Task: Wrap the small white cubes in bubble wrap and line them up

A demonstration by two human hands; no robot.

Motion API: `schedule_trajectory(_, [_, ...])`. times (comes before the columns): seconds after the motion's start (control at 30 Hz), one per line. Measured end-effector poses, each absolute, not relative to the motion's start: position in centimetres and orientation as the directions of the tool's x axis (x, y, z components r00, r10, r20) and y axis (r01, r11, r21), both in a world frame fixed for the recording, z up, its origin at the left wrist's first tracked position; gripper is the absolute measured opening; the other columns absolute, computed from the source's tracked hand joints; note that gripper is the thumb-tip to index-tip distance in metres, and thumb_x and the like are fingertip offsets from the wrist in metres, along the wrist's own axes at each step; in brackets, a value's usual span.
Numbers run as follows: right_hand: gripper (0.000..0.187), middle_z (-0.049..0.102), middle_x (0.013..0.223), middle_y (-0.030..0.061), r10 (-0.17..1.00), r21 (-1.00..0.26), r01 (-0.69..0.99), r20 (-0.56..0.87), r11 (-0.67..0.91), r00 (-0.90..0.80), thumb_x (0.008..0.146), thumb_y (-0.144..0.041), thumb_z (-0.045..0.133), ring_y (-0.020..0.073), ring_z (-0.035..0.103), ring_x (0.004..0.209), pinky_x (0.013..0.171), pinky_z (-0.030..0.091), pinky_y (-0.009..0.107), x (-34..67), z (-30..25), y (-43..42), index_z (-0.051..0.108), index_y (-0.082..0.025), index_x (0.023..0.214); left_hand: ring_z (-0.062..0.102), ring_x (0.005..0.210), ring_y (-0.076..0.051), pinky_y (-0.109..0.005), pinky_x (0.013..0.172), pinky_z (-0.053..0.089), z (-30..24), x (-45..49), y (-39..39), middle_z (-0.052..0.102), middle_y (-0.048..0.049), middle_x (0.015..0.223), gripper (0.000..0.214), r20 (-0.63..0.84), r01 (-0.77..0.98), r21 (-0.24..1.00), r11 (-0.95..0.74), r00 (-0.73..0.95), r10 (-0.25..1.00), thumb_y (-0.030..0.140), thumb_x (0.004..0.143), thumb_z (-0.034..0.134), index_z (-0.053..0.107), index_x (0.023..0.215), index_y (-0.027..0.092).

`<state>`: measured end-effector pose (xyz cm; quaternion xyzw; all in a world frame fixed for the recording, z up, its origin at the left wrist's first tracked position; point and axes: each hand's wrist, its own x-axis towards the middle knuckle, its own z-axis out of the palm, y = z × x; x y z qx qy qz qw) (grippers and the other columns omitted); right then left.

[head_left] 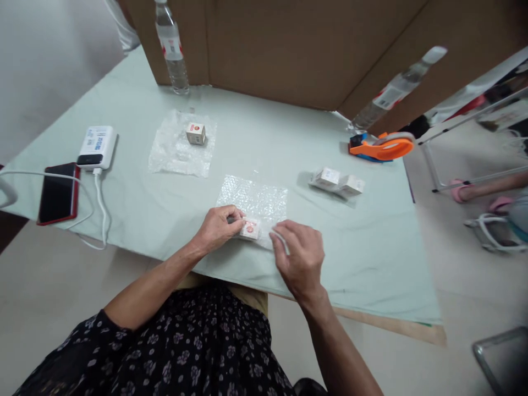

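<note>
A small white box with a red print [249, 229] lies on a sheet of bubble wrap [252, 195] near the table's front edge. A fold of the wrap seems to cover the box. My left hand [220, 226] is closed at the box's left side, thumb and fingers pinching the wrap there. With its fingers curled, my right hand [300, 253] grips the wrap's right edge, beside the box. Farther back on the left, a second small box [196, 133] stands on another bubble wrap sheet [165, 151]. Two wrapped white boxes [329, 177] lie to the right.
An orange tape dispenser [381, 147] sits at the back right. Water bottles stand at the left [172, 52] and lean at the right [396, 91] before a tall cardboard panel [280, 49]. A white power bank [98, 146], cable [101, 203] and phone [59, 192] lie on the left.
</note>
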<state>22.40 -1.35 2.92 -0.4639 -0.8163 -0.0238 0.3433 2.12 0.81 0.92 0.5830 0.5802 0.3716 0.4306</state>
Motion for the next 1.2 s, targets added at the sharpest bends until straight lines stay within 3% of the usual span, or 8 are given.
schedule_trajectory(0.13, [0.022, 0.071, 0.11, 0.0103, 0.683, -0.195, 0.68, 0.44, 0.707, -0.583, 0.095, -0.014, 0.053, 0.0232, 0.06, 0.098, 0.083, 0.044, 0.035, 20.9, 2.5, -2.1, 0.063, -0.015, 0.114, 0.065, 0.083, -0.017, -0.028, 0.077, 0.046, 1.0, 2.0, 1.0, 0.072, -0.0029, 0.086, 0.017, -0.074, 0.367, 0.929, 0.052, 0.049, 0.996, 0.026, 0.076, 0.062, 0.054, 0.063, 0.018])
schedule_trajectory(0.27, [0.018, 0.071, 0.106, 0.0081, 0.704, -0.192, 0.695, 0.389, 0.693, -0.594, 0.097, -0.017, 0.052, 0.0219, 0.058, 0.095, 0.083, 0.041, 0.034, 20.5, 1.7, -1.2, 0.064, -0.016, 0.11, 0.059, 0.074, -0.015, -0.027, 0.07, 0.044, 0.9, 0.6, 1.2, 0.066, 0.0002, 0.076, 0.015, -0.121, 0.426, 0.901, 0.077, 0.076, 0.99, 0.032, 0.074, 0.066, 0.061, 0.073, 0.018])
schedule_trajectory(0.4, [0.018, 0.071, 0.101, 0.0051, 0.716, -0.103, 0.734, 0.344, 0.672, -0.607, 0.099, -0.02, 0.05, 0.0207, 0.055, 0.088, 0.08, 0.034, 0.036, 20.3, 2.2, -0.6, 0.064, -0.021, 0.111, 0.054, 0.066, -0.013, -0.025, 0.062, 0.042, 0.9, -1.1, 1.2, 0.061, 0.0023, 0.072, 0.023, -0.193, 0.411, 0.896, 0.168, 0.022, 0.981, 0.036, 0.072, 0.068, 0.063, 0.085, 0.018])
schedule_trajectory(0.6, [0.021, 0.068, 0.108, 0.0064, 0.736, -0.039, 0.766, 0.311, 0.642, -0.601, 0.099, -0.021, 0.05, 0.0196, 0.055, 0.085, 0.08, 0.03, 0.037, 20.2, 2.2, -0.3, 0.064, -0.023, 0.115, 0.054, 0.065, -0.014, -0.027, 0.063, 0.042, 1.0, -1.6, 0.8, 0.06, 0.0021, 0.071, 0.026, -0.187, 0.54, 0.824, 0.171, -0.025, 0.982, 0.038, 0.074, 0.065, 0.064, 0.092, 0.019])
schedule_trajectory(0.77, [0.021, 0.067, 0.112, 0.0069, 0.719, -0.066, 0.735, 0.279, 0.675, -0.636, 0.1, -0.021, 0.047, 0.0173, 0.056, 0.082, 0.081, 0.03, 0.035, 20.6, 2.1, 0.1, 0.063, -0.022, 0.115, 0.06, 0.075, -0.018, -0.031, 0.07, 0.047, 1.5, -2.2, -0.1, 0.068, -0.0087, 0.099, 0.051, -0.173, 0.668, 0.716, 0.204, -0.114, 0.978, 0.054, 0.073, 0.067, 0.065, 0.107, 0.016])
schedule_trajectory(0.87, [0.02, 0.068, 0.11, 0.007, 0.699, -0.045, 0.715, 0.266, 0.697, -0.664, 0.101, -0.023, 0.047, 0.0182, 0.055, 0.083, 0.08, 0.029, 0.035, 20.7, 2.5, 0.4, 0.063, -0.022, 0.114, 0.063, 0.075, -0.021, -0.032, 0.069, 0.047, 1.9, -2.6, -0.5, 0.069, -0.0098, 0.096, 0.065, -0.246, 0.704, 0.658, 0.266, -0.133, 0.96, 0.06, 0.071, 0.068, 0.062, 0.117, 0.015])
schedule_trajectory(1.0, [0.017, 0.069, 0.101, 0.006, 0.677, -0.032, 0.692, 0.242, 0.721, -0.695, 0.1, -0.023, 0.047, 0.0181, 0.053, 0.081, 0.08, 0.026, 0.036, 20.7, 3.1, 0.9, 0.063, -0.022, 0.106, 0.062, 0.072, -0.023, -0.031, 0.065, 0.045, 2.2, -2.3, -0.1, 0.068, -0.0063, 0.078, 0.062, -0.305, 0.714, 0.621, 0.324, -0.161, 0.939, 0.061, 0.068, 0.07, 0.065, 0.109, 0.015])
schedule_trajectory(1.2, [0.017, 0.067, 0.092, 0.0052, 0.654, 0.022, 0.674, 0.218, 0.739, -0.724, 0.1, -0.019, 0.046, 0.017, 0.049, 0.075, 0.081, 0.025, 0.036, 20.5, 3.5, 1.2, 0.063, -0.021, 0.099, 0.057, 0.069, -0.019, -0.028, 0.061, 0.04, 1.5, -1.3, 0.9, 0.063, -0.003, 0.074, 0.041, -0.344, 0.622, 0.71, 0.329, -0.102, 0.934, 0.051, 0.066, 0.069, 0.065, 0.086, 0.015])
